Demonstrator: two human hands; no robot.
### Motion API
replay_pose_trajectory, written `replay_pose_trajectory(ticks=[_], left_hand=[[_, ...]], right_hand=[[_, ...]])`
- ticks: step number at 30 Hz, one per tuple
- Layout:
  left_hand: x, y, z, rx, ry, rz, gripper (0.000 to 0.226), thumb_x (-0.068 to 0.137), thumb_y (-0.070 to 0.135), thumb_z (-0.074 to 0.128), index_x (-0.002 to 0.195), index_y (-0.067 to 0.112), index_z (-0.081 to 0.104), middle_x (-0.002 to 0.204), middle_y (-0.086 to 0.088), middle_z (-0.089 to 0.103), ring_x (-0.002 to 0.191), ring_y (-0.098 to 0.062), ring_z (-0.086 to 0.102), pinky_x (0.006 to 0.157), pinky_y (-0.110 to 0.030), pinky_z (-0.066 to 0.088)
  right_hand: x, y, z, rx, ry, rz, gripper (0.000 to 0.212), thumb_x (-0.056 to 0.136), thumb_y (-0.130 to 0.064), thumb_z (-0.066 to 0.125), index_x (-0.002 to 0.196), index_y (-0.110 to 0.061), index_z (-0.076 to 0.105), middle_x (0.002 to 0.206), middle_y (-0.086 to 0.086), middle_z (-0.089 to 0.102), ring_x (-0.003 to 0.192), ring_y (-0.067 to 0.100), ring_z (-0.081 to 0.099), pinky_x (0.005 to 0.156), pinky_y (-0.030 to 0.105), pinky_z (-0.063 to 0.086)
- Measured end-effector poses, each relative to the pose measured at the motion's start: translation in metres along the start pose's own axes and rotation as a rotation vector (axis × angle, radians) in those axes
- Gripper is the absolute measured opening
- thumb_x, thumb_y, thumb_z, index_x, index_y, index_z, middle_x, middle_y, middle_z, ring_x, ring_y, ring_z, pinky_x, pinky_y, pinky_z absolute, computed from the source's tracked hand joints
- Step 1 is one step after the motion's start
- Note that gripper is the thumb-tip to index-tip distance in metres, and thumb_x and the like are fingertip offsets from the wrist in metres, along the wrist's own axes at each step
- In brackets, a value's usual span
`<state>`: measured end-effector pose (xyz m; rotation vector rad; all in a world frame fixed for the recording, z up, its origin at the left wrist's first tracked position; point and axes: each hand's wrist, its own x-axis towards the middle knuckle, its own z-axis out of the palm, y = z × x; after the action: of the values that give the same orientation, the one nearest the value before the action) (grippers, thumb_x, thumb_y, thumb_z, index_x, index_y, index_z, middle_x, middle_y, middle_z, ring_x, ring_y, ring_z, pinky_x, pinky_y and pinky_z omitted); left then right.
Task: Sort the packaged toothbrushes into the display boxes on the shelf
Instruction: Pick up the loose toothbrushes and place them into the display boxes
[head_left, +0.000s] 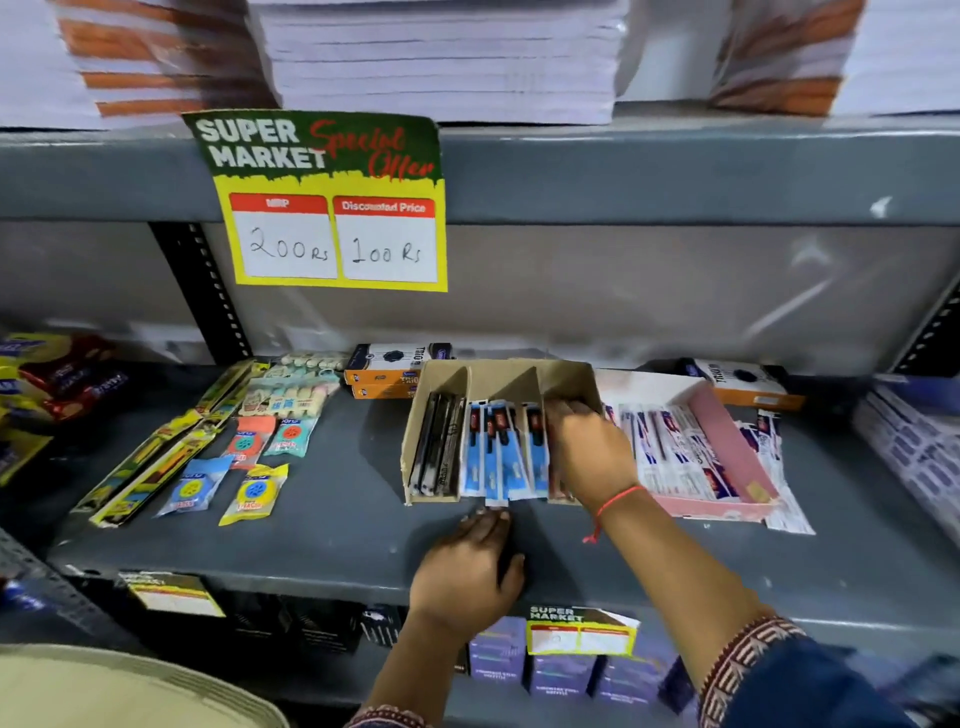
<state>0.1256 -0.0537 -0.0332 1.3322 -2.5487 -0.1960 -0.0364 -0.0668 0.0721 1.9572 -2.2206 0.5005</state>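
A brown cardboard display box (498, 371) with three compartments stands on the grey shelf (337, 530). Its left compartment holds dark toothbrush packs (436, 447); the middle one holds blue toothbrush packs (498, 452). My right hand (587, 447) reaches into the right compartment, fingers closed around reddish-brown packs there. My left hand (467, 566) rests flat on the shelf just in front of the box, fingertips near the blue packs' lower ends, holding nothing. A pink display box (737, 447) to the right holds white-and-blue toothbrush packs (670, 447).
Orange boxes (384, 371) sit behind the cardboard box, and another orange box (748, 387) lies behind the pink one. Small packaged goods (249, 467) lie spread at the left. A price sign (332, 202) hangs from the upper shelf. Loose packs (779, 467) lie right of the pink box.
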Motion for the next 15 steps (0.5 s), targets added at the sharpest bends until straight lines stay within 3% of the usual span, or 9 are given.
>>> replay_pose_trajectory(ticks=[4, 8, 15], left_hand=[[0.002, 0.006, 0.002, 0.007, -0.036, -0.035, 0.056, 0.095, 0.047, 0.028, 0.145, 0.022, 0.022, 0.153, 0.002, 0.025, 0.139, -0.014, 0.019, 0.107, -0.026, 0.025], [0.006, 0.033, 0.008, -0.036, -0.105, 0.003, 0.059, 0.097, 0.046, 0.024, 0.147, 0.018, 0.012, 0.156, -0.001, 0.015, 0.141, -0.016, 0.010, 0.111, -0.027, 0.011], [0.019, 0.076, 0.018, -0.026, -0.098, 0.101, 0.059, 0.097, 0.045, 0.028, 0.146, 0.014, 0.016, 0.155, -0.004, 0.018, 0.141, -0.017, 0.012, 0.112, -0.027, 0.007]], right_hand=[[-0.033, 0.039, 0.001, 0.017, 0.251, -0.029, 0.035, 0.070, 0.001, 0.073, 0.106, 0.000, 0.070, 0.116, 0.027, 0.065, 0.112, 0.046, 0.060, 0.087, 0.052, 0.054], [-0.064, 0.072, 0.007, -0.025, 0.286, 0.092, 0.038, 0.068, -0.007, 0.080, 0.104, -0.001, 0.071, 0.115, 0.028, 0.066, 0.111, 0.048, 0.060, 0.083, 0.057, 0.052], [-0.081, 0.129, 0.005, 0.156, 0.441, 0.503, 0.037, 0.087, -0.008, 0.057, 0.123, 0.003, 0.057, 0.137, 0.028, 0.048, 0.127, 0.046, 0.042, 0.105, 0.050, 0.036]])
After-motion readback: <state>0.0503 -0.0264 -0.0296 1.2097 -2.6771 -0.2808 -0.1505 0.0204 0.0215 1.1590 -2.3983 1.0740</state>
